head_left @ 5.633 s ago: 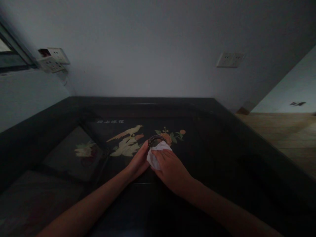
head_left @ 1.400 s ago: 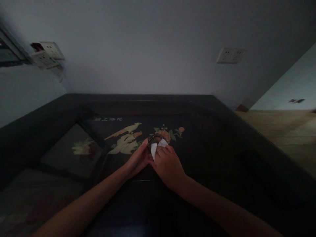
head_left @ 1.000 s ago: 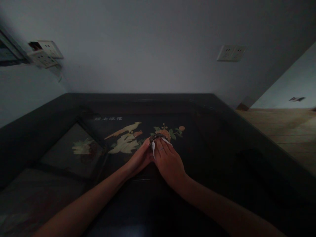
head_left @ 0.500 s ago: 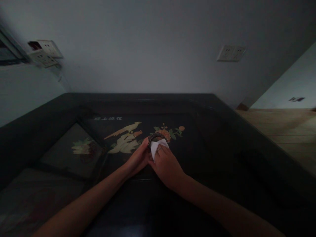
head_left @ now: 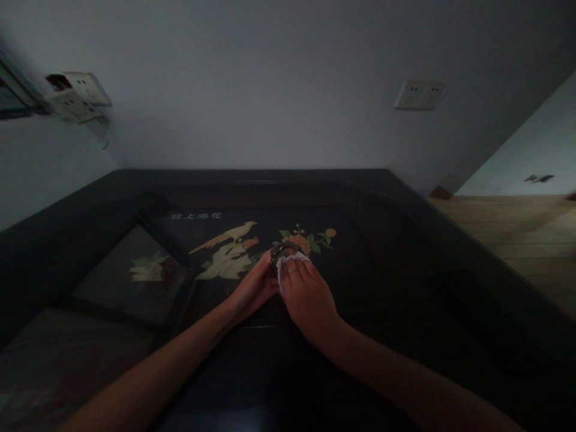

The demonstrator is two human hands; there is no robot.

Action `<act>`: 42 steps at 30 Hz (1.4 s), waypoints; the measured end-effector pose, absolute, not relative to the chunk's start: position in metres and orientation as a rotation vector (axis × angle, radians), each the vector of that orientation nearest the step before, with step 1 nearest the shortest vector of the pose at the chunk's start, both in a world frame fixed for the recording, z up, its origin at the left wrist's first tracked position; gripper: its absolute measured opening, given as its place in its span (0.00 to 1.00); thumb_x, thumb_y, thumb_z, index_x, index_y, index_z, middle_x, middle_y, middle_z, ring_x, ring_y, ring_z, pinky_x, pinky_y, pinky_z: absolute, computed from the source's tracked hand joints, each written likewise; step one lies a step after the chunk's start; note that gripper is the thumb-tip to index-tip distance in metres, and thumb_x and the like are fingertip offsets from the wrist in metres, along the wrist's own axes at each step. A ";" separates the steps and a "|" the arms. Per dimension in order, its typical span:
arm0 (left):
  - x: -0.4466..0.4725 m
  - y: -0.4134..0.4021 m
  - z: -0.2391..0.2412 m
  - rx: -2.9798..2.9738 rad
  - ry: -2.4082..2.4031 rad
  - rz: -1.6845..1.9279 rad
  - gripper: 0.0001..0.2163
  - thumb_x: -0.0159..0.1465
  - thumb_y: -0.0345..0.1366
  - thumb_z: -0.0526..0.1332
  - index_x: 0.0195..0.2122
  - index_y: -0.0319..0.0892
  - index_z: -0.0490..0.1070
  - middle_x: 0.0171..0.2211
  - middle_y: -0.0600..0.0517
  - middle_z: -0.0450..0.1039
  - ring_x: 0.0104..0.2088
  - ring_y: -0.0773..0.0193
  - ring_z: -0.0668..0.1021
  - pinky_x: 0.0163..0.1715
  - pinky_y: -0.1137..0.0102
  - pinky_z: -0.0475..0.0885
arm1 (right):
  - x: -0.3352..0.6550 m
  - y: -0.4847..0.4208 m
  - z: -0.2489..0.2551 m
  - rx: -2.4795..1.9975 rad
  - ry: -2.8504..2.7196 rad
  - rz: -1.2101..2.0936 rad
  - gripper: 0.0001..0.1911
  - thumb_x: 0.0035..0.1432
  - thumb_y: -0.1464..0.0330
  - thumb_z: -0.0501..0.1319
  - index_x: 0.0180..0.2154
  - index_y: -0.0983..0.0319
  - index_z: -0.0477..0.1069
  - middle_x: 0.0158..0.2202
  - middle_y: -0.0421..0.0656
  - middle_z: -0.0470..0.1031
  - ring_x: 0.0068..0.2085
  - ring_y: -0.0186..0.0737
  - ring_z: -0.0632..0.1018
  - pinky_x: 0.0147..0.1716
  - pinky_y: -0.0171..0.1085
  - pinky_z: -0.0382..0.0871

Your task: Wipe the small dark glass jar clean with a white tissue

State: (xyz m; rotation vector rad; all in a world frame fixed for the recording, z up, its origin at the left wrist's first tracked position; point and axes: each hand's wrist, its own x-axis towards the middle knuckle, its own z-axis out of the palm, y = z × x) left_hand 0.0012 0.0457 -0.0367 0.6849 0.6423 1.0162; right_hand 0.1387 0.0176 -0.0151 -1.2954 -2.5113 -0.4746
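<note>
Gripping a dark hoop (head_left: 282, 248) in the left hand (head_left: 253, 290), just above the bench (head_left: 387, 258) by its painted flowers (head_left: 302, 239), and pinching a white tissue (head_left: 287, 262) against the rim with the closed right hand (head_left: 308, 295), likely bracing it for rubbing.

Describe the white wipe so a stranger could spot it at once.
On the dark table, find the painted bird and flowers, where two hands meet. The white wipe peeks from under the right hand, against a dark curved band in the left hand; nothing else on the tabletop is bright white.
</note>
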 end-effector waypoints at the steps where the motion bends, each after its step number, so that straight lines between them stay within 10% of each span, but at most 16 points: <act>1: 0.001 0.046 -0.037 0.688 0.643 1.019 0.17 0.65 0.44 0.59 0.52 0.45 0.68 0.47 0.47 0.73 0.39 0.62 0.77 0.31 0.72 0.71 | 0.138 0.017 -0.013 -1.291 -2.528 -0.451 0.18 0.63 0.76 0.51 0.51 0.77 0.70 0.49 0.61 0.76 0.50 0.51 0.76 0.53 0.48 0.68; 13: 0.003 0.046 -0.038 0.651 0.650 1.091 0.16 0.62 0.42 0.63 0.50 0.45 0.70 0.51 0.49 0.72 0.52 0.58 0.73 0.48 0.67 0.69 | 0.141 0.020 -0.011 -1.176 -2.532 -0.201 0.18 0.64 0.72 0.53 0.52 0.75 0.70 0.53 0.60 0.73 0.58 0.51 0.70 0.59 0.49 0.62; 21: 0.002 0.044 -0.034 0.708 0.639 1.048 0.17 0.62 0.42 0.63 0.52 0.46 0.69 0.53 0.47 0.70 0.52 0.57 0.73 0.47 0.66 0.70 | 0.139 0.021 -0.019 -1.306 -2.463 -0.551 0.21 0.63 0.77 0.50 0.56 0.76 0.66 0.55 0.60 0.71 0.55 0.52 0.74 0.55 0.46 0.68; 29: 0.003 0.045 -0.035 0.672 0.646 1.087 0.16 0.62 0.40 0.64 0.50 0.45 0.69 0.49 0.48 0.73 0.51 0.59 0.73 0.50 0.67 0.68 | 0.137 0.019 -0.008 -1.256 -2.557 -0.227 0.14 0.63 0.74 0.54 0.46 0.74 0.73 0.44 0.57 0.78 0.47 0.49 0.77 0.53 0.47 0.69; 42: 0.002 0.046 -0.039 0.717 0.642 1.044 0.18 0.62 0.44 0.63 0.51 0.47 0.68 0.52 0.49 0.70 0.45 0.62 0.75 0.41 0.69 0.70 | 0.140 0.023 -0.021 -1.248 -2.474 -0.495 0.19 0.64 0.75 0.51 0.54 0.74 0.68 0.55 0.59 0.71 0.58 0.53 0.71 0.55 0.49 0.66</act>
